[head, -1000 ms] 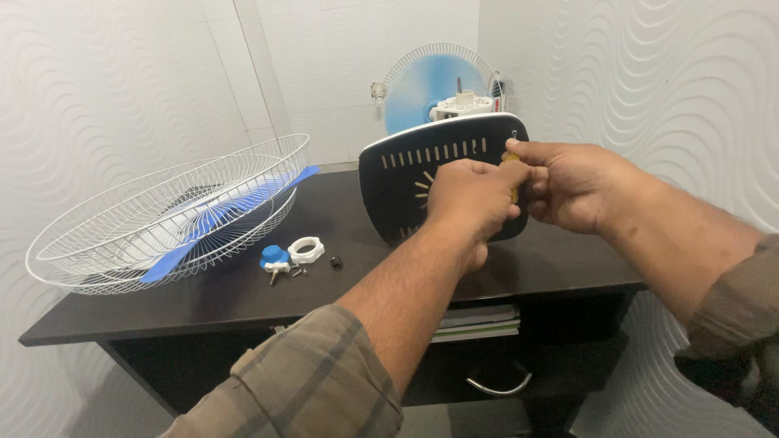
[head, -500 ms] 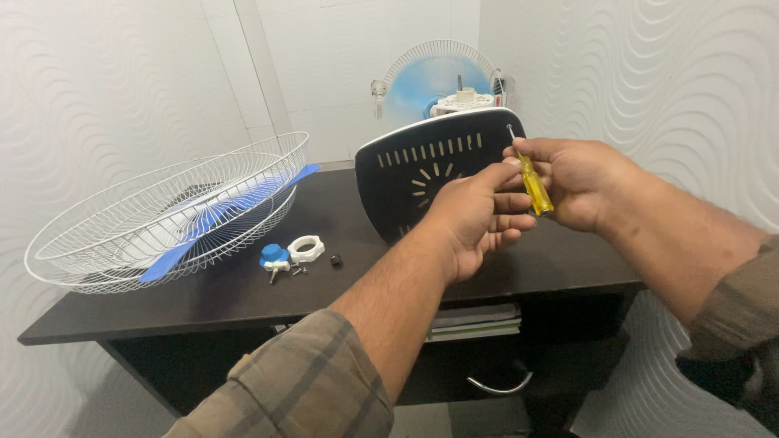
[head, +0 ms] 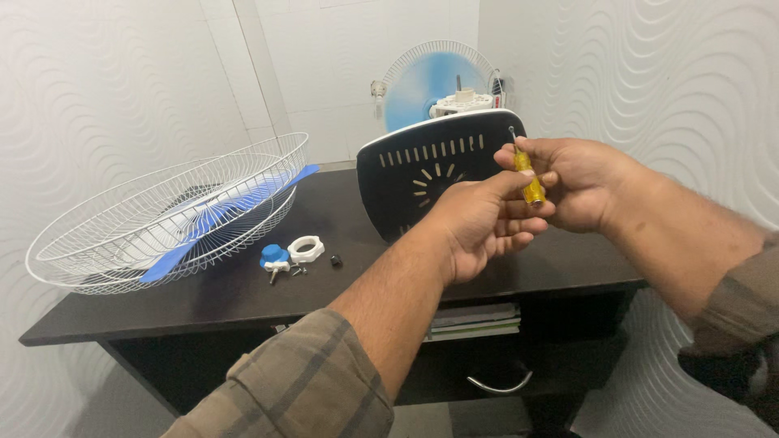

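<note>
A black fan base plate (head: 410,182) with slots stands tilted on the dark table (head: 243,300), white edge on top. My right hand (head: 580,182) grips a small yellow-handled screwdriver (head: 527,174), its tip pointing up beside the plate's top right corner. My left hand (head: 483,223) is held in front of the plate, fingers curled loosely, thumb and forefinger touching the screwdriver's handle. Behind the plate stands the fan's motor with a rear wire guard (head: 438,77) and a bare shaft.
A white wire fan guard (head: 162,215) with a blue blade (head: 219,217) lying in it sits at the table's left. A blue knob (head: 274,257), a white ring nut (head: 307,249), a small black part (head: 336,260) and screws lie mid-table. Books (head: 479,320) sit on the shelf below.
My left hand has come off the plate and dropped a little, opening its grip. The screwdriver came into view in my right hand, now tilted more upright.
</note>
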